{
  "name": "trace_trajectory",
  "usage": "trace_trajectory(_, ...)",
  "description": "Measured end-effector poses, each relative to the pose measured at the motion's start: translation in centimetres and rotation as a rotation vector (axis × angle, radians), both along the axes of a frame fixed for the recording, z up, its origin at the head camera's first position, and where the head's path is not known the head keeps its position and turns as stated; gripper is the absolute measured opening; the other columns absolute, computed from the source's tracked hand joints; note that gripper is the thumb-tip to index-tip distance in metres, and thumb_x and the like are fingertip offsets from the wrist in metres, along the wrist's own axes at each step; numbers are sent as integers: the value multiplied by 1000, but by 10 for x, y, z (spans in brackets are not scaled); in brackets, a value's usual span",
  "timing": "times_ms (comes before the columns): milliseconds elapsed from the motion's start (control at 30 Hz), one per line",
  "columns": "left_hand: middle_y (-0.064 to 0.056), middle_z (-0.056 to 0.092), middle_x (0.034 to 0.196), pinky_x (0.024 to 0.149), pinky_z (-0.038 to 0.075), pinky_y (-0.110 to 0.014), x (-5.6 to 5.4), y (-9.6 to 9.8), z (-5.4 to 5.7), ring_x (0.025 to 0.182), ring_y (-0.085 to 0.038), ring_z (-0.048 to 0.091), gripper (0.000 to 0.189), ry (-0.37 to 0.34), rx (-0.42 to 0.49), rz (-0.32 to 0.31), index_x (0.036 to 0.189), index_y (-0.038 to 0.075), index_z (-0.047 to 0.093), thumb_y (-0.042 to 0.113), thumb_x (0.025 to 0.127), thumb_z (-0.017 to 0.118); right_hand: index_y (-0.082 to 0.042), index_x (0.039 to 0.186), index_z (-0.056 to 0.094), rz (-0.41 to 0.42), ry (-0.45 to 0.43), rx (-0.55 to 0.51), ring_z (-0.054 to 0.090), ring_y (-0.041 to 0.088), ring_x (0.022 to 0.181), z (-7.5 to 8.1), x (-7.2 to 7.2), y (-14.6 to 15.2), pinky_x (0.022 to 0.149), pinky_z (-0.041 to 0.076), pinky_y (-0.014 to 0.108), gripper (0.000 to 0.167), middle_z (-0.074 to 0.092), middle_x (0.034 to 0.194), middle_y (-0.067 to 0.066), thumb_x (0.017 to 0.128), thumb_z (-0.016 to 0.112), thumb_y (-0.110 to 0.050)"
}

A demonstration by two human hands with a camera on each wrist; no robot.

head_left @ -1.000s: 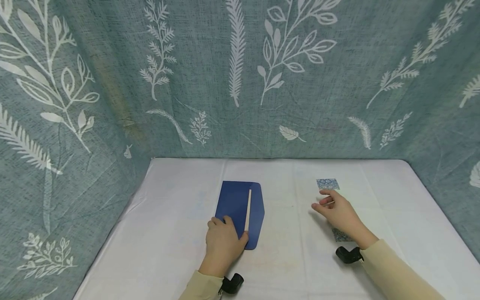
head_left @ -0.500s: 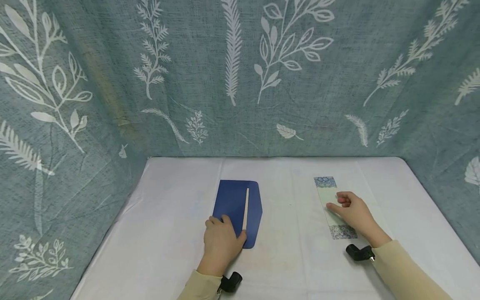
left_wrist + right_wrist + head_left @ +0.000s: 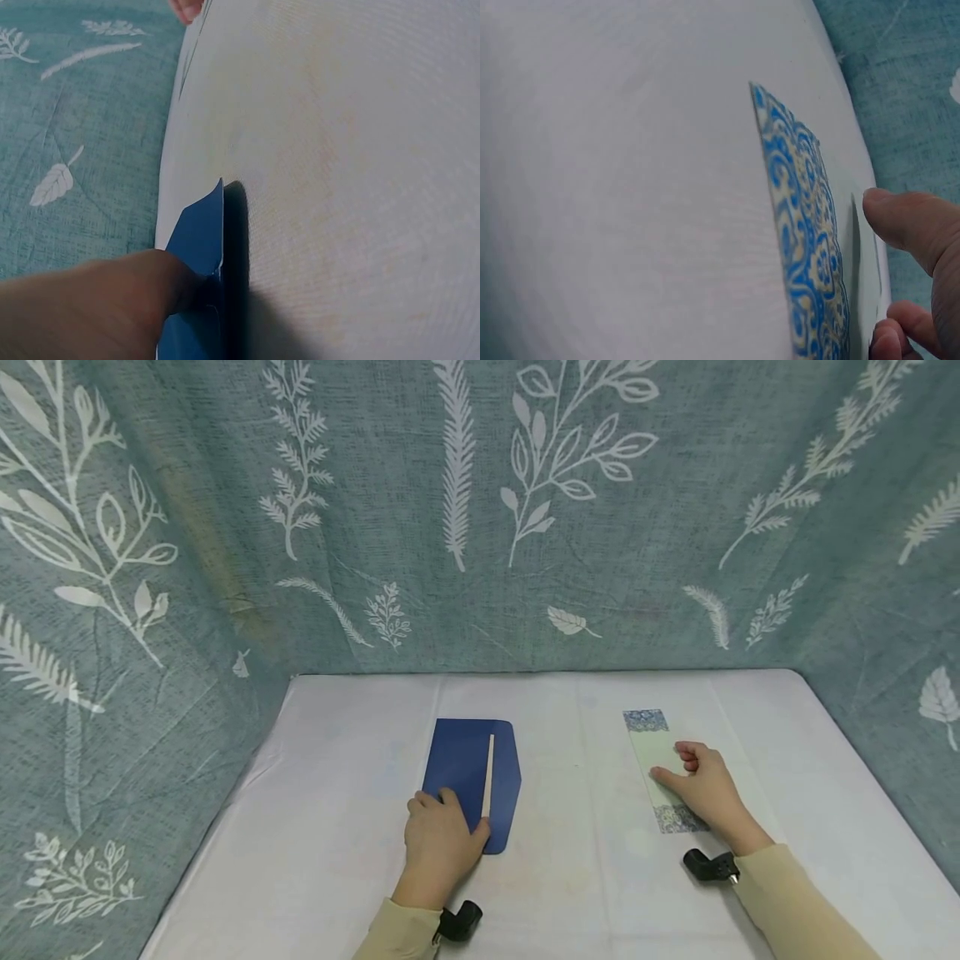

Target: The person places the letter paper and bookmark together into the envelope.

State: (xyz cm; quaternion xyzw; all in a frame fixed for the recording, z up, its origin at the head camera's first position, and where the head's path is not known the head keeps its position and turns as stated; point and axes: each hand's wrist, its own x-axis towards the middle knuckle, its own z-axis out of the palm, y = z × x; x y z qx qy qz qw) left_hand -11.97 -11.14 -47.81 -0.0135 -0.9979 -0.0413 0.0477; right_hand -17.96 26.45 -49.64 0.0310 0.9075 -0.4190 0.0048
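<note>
Curtain (image 3: 420, 510) backs tablecloth (image 3: 570, 885) — left fingers (image 3: 449, 800) spread on envelope (image 3: 468, 764), right fingers (image 3: 694, 749) spread over card (image 3: 651, 747).

Navy envelope (image 3: 463, 756): flap opened out rightward, narrow cream strip (image 3: 488, 777) alongside. Pale-green card (image 3: 651, 750), patterned at both ends, lies slightly slanted, well apart.

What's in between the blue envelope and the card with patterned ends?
Just white cloth between the blue envelope and the card, no other object. The head view shows it.
</note>
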Motion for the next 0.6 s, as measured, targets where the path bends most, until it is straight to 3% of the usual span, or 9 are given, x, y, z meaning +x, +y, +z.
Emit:
trace_trajectory(300,-44,50,115,66,55,-46,-1,1,3,103,-53,53,81,-5,5,6,125,-15,54,54,83,63,18,140,28,-17,-26,41,43,44,113,2,0,-8,94,39,55,90,38,126,33,84,75,-35)
trace_trajectory(600,-44,50,116,68,55,-46,1,1,3,105,-53,52,81,-21,15,11,126,-15,53,54,83,63,21,135,31,-61,-82,122,45,42,102,12,3,-16,86,42,53,89,41,117,34,83,76,-35)
